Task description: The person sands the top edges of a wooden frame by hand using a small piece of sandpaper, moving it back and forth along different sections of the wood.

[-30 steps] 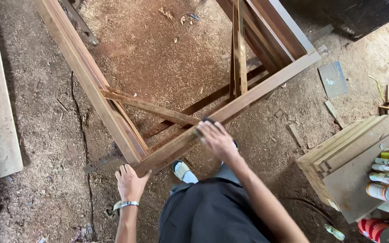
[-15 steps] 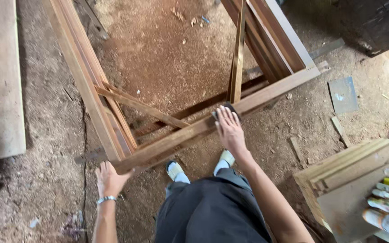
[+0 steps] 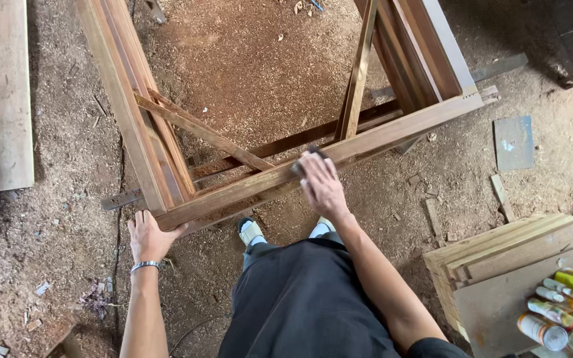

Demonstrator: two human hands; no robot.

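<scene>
Sawdust floor (image 3: 247, 59); right hand (image 3: 323, 185) presses sanding pad (image 3: 305, 159) on frame (image 3: 247, 189).

The floor (image 3: 247, 59) is dirt with lots of sawdust and small wood chips all over it. A long flat plank (image 3: 1, 93) lies on the left side. On the right sits a stack of boards (image 3: 505, 248), and a few cans (image 3: 558, 311) lie on top of it, some yellow, red and green. A small grey sheet (image 3: 514, 142) lies on the ground nearby. The top right corner is dark. Soft daylight falls on everything.
</scene>
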